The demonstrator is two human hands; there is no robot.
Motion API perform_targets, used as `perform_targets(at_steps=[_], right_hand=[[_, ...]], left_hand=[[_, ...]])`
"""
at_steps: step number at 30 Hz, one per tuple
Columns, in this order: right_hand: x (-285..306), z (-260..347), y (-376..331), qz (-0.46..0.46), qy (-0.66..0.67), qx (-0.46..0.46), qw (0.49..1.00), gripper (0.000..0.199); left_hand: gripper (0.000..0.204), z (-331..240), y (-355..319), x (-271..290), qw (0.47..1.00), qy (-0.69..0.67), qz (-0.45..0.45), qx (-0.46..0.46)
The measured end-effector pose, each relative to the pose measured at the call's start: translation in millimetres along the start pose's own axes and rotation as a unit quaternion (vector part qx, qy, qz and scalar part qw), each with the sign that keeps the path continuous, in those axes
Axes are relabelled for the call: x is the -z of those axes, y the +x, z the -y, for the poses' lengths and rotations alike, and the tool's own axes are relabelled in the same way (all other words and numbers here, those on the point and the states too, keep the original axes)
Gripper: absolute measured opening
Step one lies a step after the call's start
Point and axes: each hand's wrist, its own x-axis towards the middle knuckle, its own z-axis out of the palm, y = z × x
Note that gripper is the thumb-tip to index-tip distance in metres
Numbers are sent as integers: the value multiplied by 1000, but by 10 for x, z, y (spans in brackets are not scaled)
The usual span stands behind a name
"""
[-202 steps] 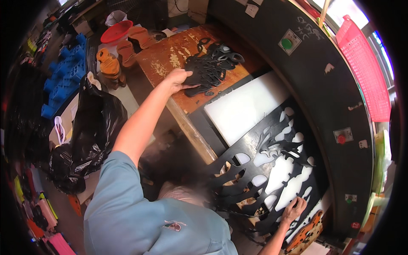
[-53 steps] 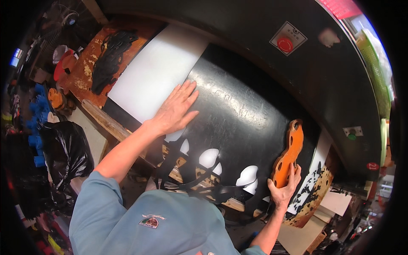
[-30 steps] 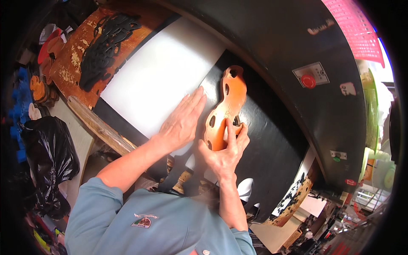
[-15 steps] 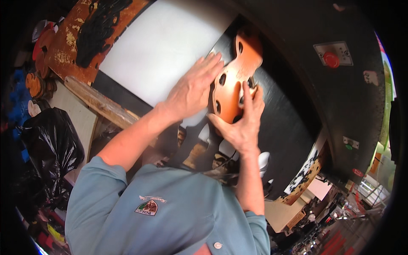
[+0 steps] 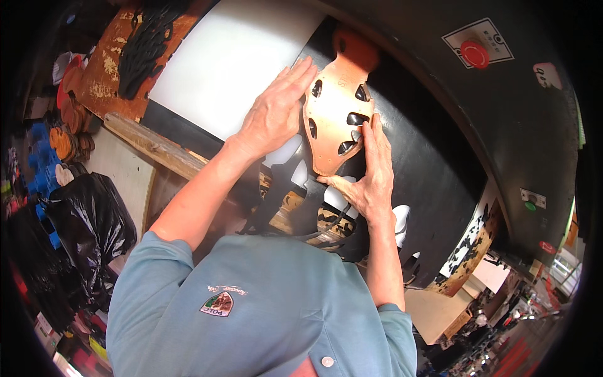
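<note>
An orange-tan shaped plate (image 5: 335, 137) with several oval holes lies on the black work surface (image 5: 424, 169). Along its left edge, my left hand (image 5: 273, 116) is stretched out, fingers straight and close together, the tips beside the plate's rim. My right hand (image 5: 372, 179) is spread at the right and near edges, its thumb by the plate's near end and its fingers along the right side. Neither hand is wrapped round the plate. Left of it lies a smooth white sheet (image 5: 229, 72), partly behind my left hand.
A dark machine beam (image 5: 408, 38) with a red button (image 5: 475, 54) and a green button (image 5: 531, 205) runs along the far right. A wooden strip (image 5: 154, 146) edges the left side. Black cut pieces (image 5: 147, 47) pile at upper left; a black plastic bag (image 5: 94, 217) stands below.
The plate now sits slightly farther left and away from me, showing more of its holes. My left hand has shifted up and left; my right hand's fingers lie straighter along the edge.
</note>
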Motion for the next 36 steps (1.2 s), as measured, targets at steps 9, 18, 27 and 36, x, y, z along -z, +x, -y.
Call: perform_targets(at_steps=[9, 18, 27, 36], right_hand=[[521, 350, -691, -14, -75, -52, 996, 74], [193, 299, -661, -117, 27, 37, 992, 29], [1962, -113, -1373, -572, -19, -98, 814, 30], [2139, -403, -2113, -499, 49, -179, 846, 30]], left_hand=[[1, -901, -808, 499, 989, -110, 14, 97], [25, -826, -1437, 87, 991, 26, -66, -115], [25, -774, -1411, 67, 994, 54, -52, -77], [26, -847, -1307, 17, 991, 60, -97, -73]])
